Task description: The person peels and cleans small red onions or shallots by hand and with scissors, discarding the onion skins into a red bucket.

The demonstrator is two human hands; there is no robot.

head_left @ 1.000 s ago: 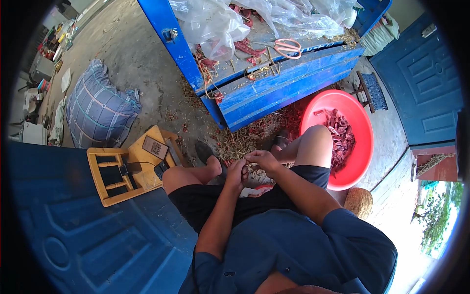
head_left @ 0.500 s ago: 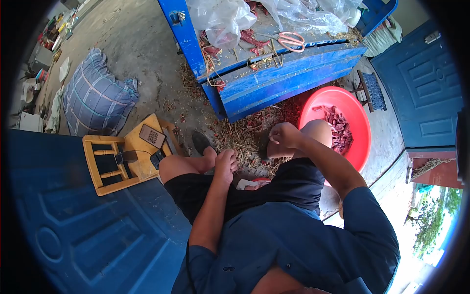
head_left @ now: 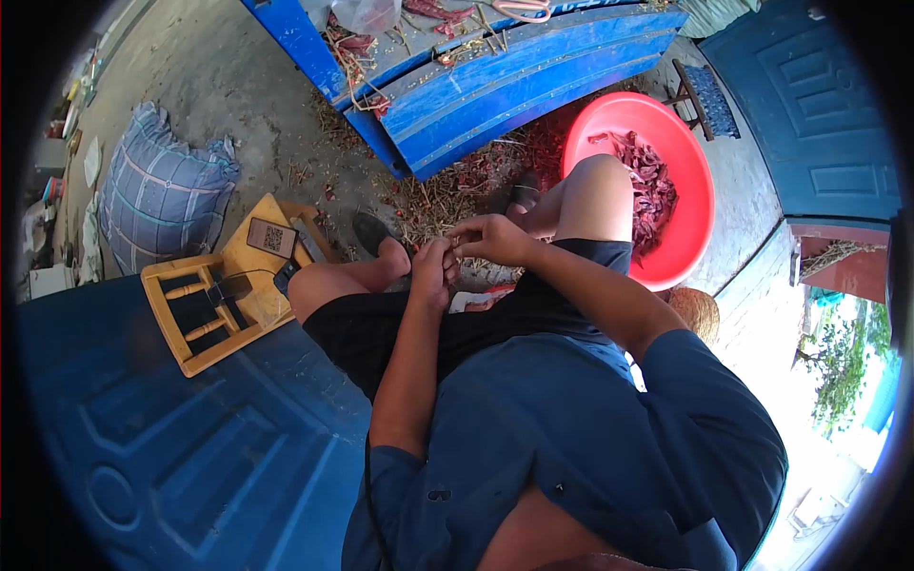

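Observation:
My left hand is closed in front of my lap, and what its fingers hold is too small or hidden to make out. My right hand reaches across from the right, its fingertips pinched together against the left hand's fingers. Whatever sits between the fingertips does not show. To the right of my knee stands a red plastic tub partly filled with shrivelled dark red pods that look like dried chillies. Below my hands, between my thighs, a small white and red item is partly hidden.
A blue metal cart bed stands ahead, with red pods, stalks and pink-handled scissors on it. Stalks litter the floor. At left are a wooden chair, a phone and a stuffed plaid sack. A folding stool stands behind the tub.
My right hand has moved left and down from beside my knee to meet my left hand. The view has tilted, so the cart and tub sit higher.

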